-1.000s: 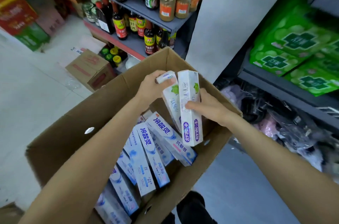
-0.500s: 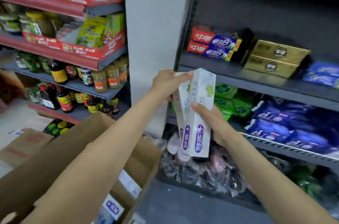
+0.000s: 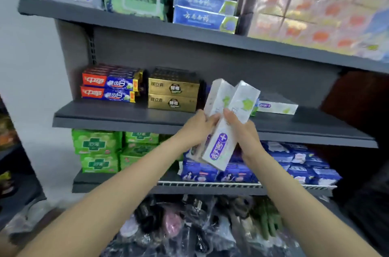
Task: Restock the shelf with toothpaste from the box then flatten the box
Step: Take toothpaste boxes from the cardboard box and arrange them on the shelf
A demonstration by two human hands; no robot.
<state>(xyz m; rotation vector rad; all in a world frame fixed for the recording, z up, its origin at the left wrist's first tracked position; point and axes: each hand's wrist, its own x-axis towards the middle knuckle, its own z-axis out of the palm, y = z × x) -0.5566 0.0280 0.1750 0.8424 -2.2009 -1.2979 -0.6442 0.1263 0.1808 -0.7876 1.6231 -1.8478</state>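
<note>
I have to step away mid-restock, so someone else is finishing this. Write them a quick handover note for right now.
Hands: left hand grips one white toothpaste box; right hand grips a second white toothpaste box beside it. Both are held upright in front of the middle shelf.
On that shelf: one matching white box lies flat to the right of the gold boxes.
Done: this pair lifted up to the shelf.
Left: lay both by the matching box, fetch the rest, flatten the carton, which is out of view now.

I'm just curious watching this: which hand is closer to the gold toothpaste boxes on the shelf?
Left. The left hand sits just below and right of the gold boxes; the right hand is farther right, beyond the white toothpaste cartons.
</note>
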